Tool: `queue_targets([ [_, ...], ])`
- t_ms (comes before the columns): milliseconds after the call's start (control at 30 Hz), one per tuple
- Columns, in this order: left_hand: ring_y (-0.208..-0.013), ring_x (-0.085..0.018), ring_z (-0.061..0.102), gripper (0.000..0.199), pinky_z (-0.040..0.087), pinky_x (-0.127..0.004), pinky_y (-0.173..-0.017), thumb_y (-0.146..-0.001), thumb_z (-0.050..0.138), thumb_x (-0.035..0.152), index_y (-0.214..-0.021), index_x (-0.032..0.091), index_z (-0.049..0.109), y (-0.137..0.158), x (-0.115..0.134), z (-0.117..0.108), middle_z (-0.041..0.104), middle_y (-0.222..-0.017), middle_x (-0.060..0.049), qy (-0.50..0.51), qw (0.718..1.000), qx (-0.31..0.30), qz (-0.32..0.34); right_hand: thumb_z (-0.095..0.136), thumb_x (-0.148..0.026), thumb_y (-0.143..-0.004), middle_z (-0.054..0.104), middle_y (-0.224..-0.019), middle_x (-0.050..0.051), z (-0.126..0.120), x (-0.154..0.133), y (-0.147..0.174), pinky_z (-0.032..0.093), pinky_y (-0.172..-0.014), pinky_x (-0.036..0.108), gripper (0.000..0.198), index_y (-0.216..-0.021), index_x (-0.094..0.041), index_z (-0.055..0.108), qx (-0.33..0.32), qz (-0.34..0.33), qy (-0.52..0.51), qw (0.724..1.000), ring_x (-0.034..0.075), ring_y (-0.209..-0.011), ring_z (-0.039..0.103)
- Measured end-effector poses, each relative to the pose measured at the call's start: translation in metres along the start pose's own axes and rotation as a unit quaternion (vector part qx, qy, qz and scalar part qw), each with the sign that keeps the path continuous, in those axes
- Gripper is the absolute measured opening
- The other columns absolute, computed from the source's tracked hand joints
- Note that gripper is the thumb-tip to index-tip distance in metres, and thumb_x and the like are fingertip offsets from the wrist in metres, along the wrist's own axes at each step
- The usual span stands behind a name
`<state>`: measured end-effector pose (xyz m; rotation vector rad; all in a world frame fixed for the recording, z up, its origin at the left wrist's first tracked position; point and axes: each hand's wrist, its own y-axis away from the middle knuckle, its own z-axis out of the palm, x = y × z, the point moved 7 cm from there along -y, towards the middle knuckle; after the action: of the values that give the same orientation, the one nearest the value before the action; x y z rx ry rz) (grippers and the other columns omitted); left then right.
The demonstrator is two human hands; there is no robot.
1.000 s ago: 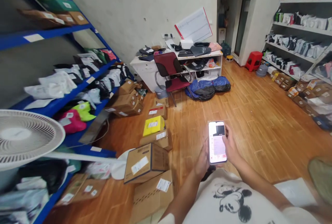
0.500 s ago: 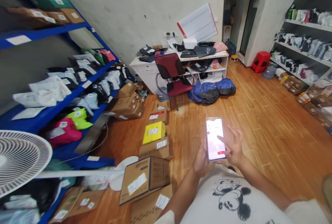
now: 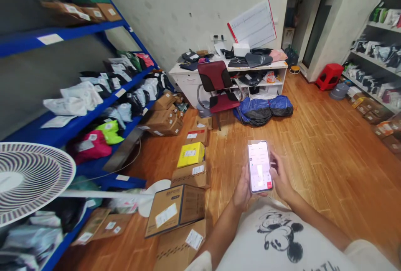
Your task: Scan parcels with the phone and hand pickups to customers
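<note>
A smartphone with a lit, pale pink screen and a red button at its lower right is held upright in front of my body. My left hand is closed around its left side and lower edge. On the other side, my right hand grips the phone's right edge, the thumb beside the screen and the fingers curled partly behind it. Both hands are above the wooden floor, just beyond my white shirt with a cartoon mouse print.
Blue shelves of parcels stand at left, behind a white fan. Cardboard boxes and a yellow parcel line the floor. Ahead are a red chair, a cluttered white desk and blue bags; more shelves are at right.
My right hand has gone from an outstretched finger over the screen to gripping the phone's right edge. The screen content has changed, and the view has turned slightly left.
</note>
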<state>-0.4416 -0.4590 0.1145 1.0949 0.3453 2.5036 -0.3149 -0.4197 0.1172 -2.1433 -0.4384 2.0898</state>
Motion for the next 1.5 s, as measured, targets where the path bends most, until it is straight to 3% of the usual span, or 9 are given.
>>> queue_targets([
  [100,-0.113,-0.035,0.068,0.092,0.064,-0.043,-0.079,-0.087,0.054,0.075,-0.162,0.028,0.025,-0.005,0.004,0.002,0.063,-0.142,-0.016,-0.03,0.999,0.008,0.019,0.055,-0.046,-0.09,0.073,-0.105,0.009,0.014,0.018,-0.004,0.054,-0.077,0.037,0.037,-0.115,-0.021,0.068,-0.052,0.149,-0.116,0.981,0.026,-0.091,0.067],
  [233,-0.112,-0.035,0.068,0.09,0.065,-0.042,-0.075,-0.088,0.061,0.065,-0.161,0.029,0.024,-0.011,0.003,-0.001,0.063,-0.14,-0.015,-0.031,0.999,0.017,0.023,0.06,-0.037,-0.079,0.073,-0.084,0.004,0.017,0.019,-0.01,0.05,-0.063,0.031,0.023,-0.093,-0.022,0.07,-0.059,0.21,-0.164,0.962,0.023,-0.077,0.065],
  [400,-0.097,-0.032,0.072,0.102,0.061,-0.031,-0.053,-0.077,0.075,0.039,-0.161,0.034,0.017,-0.013,0.007,-0.003,0.066,-0.134,-0.013,-0.071,0.996,0.043,0.033,0.061,-0.034,-0.073,0.073,-0.086,0.003,0.017,0.015,-0.016,0.052,-0.068,0.032,0.025,-0.094,-0.023,0.069,-0.065,0.213,-0.191,0.956,0.023,-0.079,0.065],
  [567,-0.081,-0.03,0.073,0.109,0.055,-0.027,-0.043,-0.074,0.075,0.038,-0.161,0.026,0.011,-0.017,0.011,-0.006,0.07,-0.122,-0.017,-0.133,0.987,0.086,0.031,0.061,-0.029,-0.07,0.074,-0.087,0.001,0.02,0.012,-0.021,0.053,-0.072,0.034,0.027,-0.095,-0.023,0.068,-0.103,0.201,-0.201,0.953,0.021,-0.076,0.064],
  [767,-0.103,-0.034,0.069,0.108,0.063,-0.035,-0.062,-0.066,0.068,0.03,-0.16,0.034,0.015,-0.022,0.015,-0.008,0.057,-0.145,-0.014,-0.035,0.999,0.029,0.028,0.061,-0.028,-0.067,0.073,-0.085,0.001,0.02,0.014,-0.027,0.052,-0.071,0.033,0.027,-0.093,-0.024,0.069,-0.097,0.213,-0.197,0.952,0.021,-0.076,0.063],
  [933,-0.113,-0.034,0.064,0.118,0.063,-0.04,-0.074,-0.057,0.062,0.016,-0.161,0.035,0.01,-0.021,0.025,-0.015,0.055,-0.149,-0.01,-0.037,0.999,0.018,0.007,0.06,-0.035,-0.071,0.07,-0.079,0.002,0.031,0.017,-0.038,0.049,-0.063,0.031,0.027,-0.094,-0.023,0.068,-0.112,0.254,-0.193,0.941,0.022,-0.073,0.061],
  [1100,-0.113,-0.033,0.064,0.119,0.062,-0.039,-0.075,-0.057,0.064,0.013,-0.161,0.038,0.012,-0.019,0.04,-0.032,0.056,-0.148,-0.008,-0.08,0.996,0.039,0.002,0.067,-0.046,-0.074,0.067,-0.073,0.001,0.054,0.016,-0.052,0.048,-0.062,0.03,0.028,-0.087,-0.021,0.067,-0.126,0.277,-0.181,0.935,0.019,-0.067,0.058],
  [1333,-0.12,-0.036,0.061,0.11,0.062,-0.045,-0.081,-0.061,0.061,0.021,-0.161,0.034,0.015,-0.024,0.068,-0.074,0.058,-0.145,-0.01,0.008,0.999,0.019,0.032,0.075,-0.063,-0.07,0.065,-0.067,0.001,0.103,0.041,-0.078,0.049,-0.062,0.031,0.046,-0.08,-0.019,0.069,-0.145,0.326,-0.171,0.918,0.018,-0.062,0.058],
  [1500,-0.111,-0.036,0.067,0.105,0.063,-0.042,-0.07,-0.069,0.065,0.031,-0.161,0.037,0.013,-0.05,0.086,-0.113,0.063,-0.138,-0.011,0.044,0.997,0.051,0.032,0.091,-0.043,-0.06,0.075,-0.093,0.004,0.139,0.062,-0.11,0.054,-0.078,0.035,0.054,-0.104,-0.021,0.069,-0.249,0.286,-0.193,0.905,0.022,-0.084,0.069],
])
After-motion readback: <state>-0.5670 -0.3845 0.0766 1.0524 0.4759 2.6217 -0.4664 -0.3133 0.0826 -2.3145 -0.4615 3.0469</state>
